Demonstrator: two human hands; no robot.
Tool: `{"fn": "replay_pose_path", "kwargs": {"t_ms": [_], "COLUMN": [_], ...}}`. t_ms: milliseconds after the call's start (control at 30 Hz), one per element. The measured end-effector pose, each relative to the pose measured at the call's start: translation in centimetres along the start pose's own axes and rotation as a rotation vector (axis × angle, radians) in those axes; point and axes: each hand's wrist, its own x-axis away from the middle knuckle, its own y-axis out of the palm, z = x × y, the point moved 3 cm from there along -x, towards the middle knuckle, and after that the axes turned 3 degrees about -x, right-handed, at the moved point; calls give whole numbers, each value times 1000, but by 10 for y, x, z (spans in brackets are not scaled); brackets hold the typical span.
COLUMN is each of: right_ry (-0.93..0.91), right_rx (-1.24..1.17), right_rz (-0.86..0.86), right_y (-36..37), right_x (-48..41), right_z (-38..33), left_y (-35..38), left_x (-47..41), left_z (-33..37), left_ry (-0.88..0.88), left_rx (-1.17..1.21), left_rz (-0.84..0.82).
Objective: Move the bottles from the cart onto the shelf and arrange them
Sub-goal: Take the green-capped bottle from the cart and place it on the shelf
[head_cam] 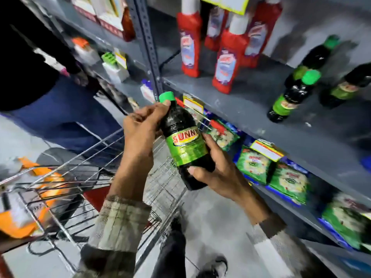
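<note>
A dark bottle (184, 143) with a green cap and a green label is held in both hands above the wire cart (84, 177). My left hand (140, 129) grips its neck and shoulder just under the cap. My right hand (218, 167) wraps its lower body from the right. On the grey shelf (251, 109) to the right stand three matching dark bottles: one in front (291, 97), one behind it (315, 59) and one at the frame's right edge (349, 85).
Several red bottles with white caps (228, 63) stand at the shelf's back left. Green packets (255, 165) fill the lower shelf. The cart holds orange packaging (48, 183). Another person in dark top and jeans (40, 77) stands at the left beside the shelving upright (148, 47).
</note>
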Motion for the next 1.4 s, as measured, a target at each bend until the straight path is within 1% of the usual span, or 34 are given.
{"fn": "replay_pose_path", "kwargs": {"t_ms": [167, 300, 433, 500, 567, 633, 733, 800, 867, 933, 1033, 1167, 1267, 1400], "right_ry": [-24, 46, 115, 139, 144, 127, 109, 124, 139, 147, 157, 147, 115, 118], "right_rx": [-43, -28, 16, 11, 22, 5, -12, -21, 14, 82, 97, 98, 72, 100], "right_rz": [101, 181, 319, 412, 514, 607, 743, 825, 872, 893, 920, 924, 934, 936], "right_y": [-28, -57, -95, -116, -143, -173, -217, -243, -266, -285, -304, -320, -324, -321], "right_x": [31, 59, 89, 100, 106, 105, 100, 94, 87, 79, 66, 50, 44, 40], "right_z": [-4, 14, 38, 49, 61, 76, 92, 100, 102, 103, 112, 120, 126, 138], "left_y": [48, 94, 162, 196, 229, 259, 305, 329, 351, 369, 387, 395, 400, 405], "left_x": [20, 32, 49, 60, 64, 60, 52, 40, 30, 20, 12, 7, 5, 3], "left_z": [5, -6, -28, -37, -46, -53, -66, -73, -77, -83, -89, -102, -105, -106], "left_ry": [22, 33, 80, 91, 96, 158, 321, 420, 507, 547, 540, 513, 524, 517], "left_rx": [-38, -77, -139, -168, -194, -246, -399, -514, -618, -650, -601, -561, -583, -561], "left_rz": [-69, -189, -396, -514, -596, -645, -732, -728, -714, -735, -752, -722, -729, -700]}}
